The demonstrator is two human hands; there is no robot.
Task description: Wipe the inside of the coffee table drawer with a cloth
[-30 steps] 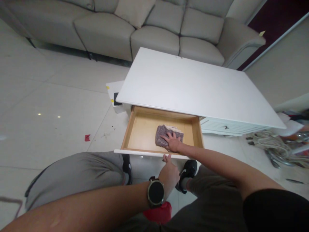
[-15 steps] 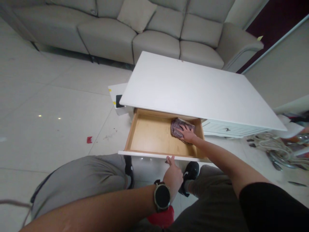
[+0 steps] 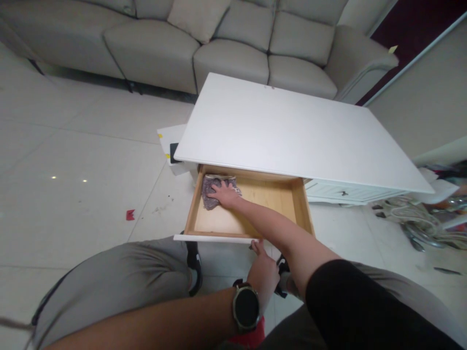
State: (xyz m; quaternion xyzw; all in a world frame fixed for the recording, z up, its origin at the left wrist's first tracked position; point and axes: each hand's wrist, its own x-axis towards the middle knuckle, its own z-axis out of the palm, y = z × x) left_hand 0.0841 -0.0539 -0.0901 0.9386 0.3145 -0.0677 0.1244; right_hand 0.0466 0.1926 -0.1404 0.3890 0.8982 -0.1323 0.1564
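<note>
A white coffee table (image 3: 292, 131) has its wooden drawer (image 3: 255, 221) pulled out toward me. My right hand (image 3: 225, 194) lies flat with spread fingers on a purple-grey cloth (image 3: 209, 190), pressing it to the drawer floor in the back left corner. My left hand (image 3: 264, 272), with a dark watch on its wrist, reaches under the drawer's white front panel (image 3: 211, 238); its fingers curl against the panel, thumb up on the edge.
A beige sofa (image 3: 226, 43) stands behind the table. White papers with a dark object (image 3: 173, 148) lie on the tiled floor left of the table. Cables and clutter (image 3: 426, 223) spread at the right. A red scrap (image 3: 130, 214) lies on the floor. My knees flank the drawer.
My right hand slid the cloth from the drawer's middle to the back right, then across to the back left corner. My left hand stayed at the drawer front.
</note>
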